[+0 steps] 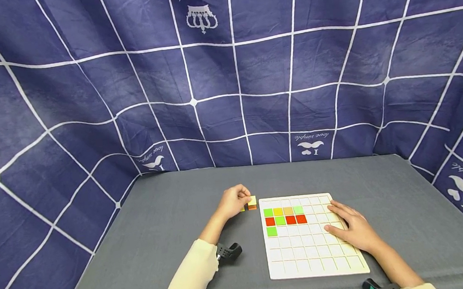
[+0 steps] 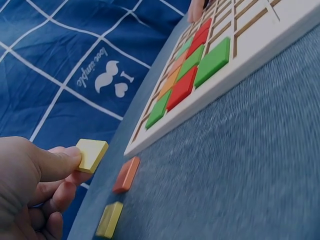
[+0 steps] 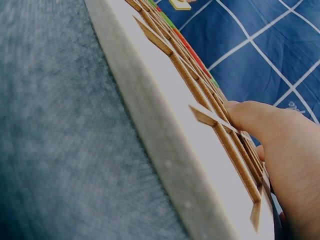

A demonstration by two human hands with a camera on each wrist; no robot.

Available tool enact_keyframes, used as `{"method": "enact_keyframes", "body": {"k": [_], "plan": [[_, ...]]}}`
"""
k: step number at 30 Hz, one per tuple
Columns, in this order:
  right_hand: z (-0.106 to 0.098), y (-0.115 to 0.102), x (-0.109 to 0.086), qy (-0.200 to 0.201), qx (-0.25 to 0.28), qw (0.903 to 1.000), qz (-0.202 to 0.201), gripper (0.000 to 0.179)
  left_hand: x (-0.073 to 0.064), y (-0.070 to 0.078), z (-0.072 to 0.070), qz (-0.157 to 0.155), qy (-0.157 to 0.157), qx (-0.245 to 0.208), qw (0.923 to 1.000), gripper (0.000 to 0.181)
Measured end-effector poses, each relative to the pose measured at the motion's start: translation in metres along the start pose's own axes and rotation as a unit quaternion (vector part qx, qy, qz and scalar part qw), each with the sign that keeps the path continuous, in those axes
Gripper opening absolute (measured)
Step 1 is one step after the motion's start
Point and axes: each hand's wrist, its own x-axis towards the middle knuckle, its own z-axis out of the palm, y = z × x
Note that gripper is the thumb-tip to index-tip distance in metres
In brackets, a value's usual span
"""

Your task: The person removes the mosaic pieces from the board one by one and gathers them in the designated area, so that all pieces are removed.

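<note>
Between its thumb and fingers my left hand (image 1: 233, 201) pinches a pale yellow square tile (image 2: 92, 155), held up off the table. Below it on the table lie an orange tile (image 2: 126, 175) and another yellow tile (image 2: 109, 220), both left of the white grid board (image 1: 317, 267). Several green, red, yellow and orange tiles fill cells in the board's upper left; one green tile (image 1: 271, 231) sits in the third filled row. My right hand (image 1: 352, 228) rests on the board's right edge with fingers spread and straight.
The grey table (image 1: 170, 203) stretches around the board. A blue curtain with white lines (image 1: 265, 65) hangs behind it and at both sides. Each wrist carries a dark strap device, such as the left wrist device (image 1: 229, 252).
</note>
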Motion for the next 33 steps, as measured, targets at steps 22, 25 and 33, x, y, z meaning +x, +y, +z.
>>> {"method": "enact_keyframes", "body": {"k": [22,25,33], "plan": [[0.000,0.001,0.000,-0.003,0.002,1.0000,0.002,0.064,-0.007,-0.019,-0.031,-0.021,0.015,0.014,0.9996,0.010],[0.000,0.000,0.000,-0.007,0.003,0.9999,0.007,0.064,-0.007,-0.022,-0.034,-0.026,0.015,0.019,0.9994,0.010],[-0.001,-0.001,0.001,-0.007,0.002,0.9999,0.007,0.065,-0.010,-0.026,-0.042,-0.025,0.017,0.021,0.9993,0.010]]}}
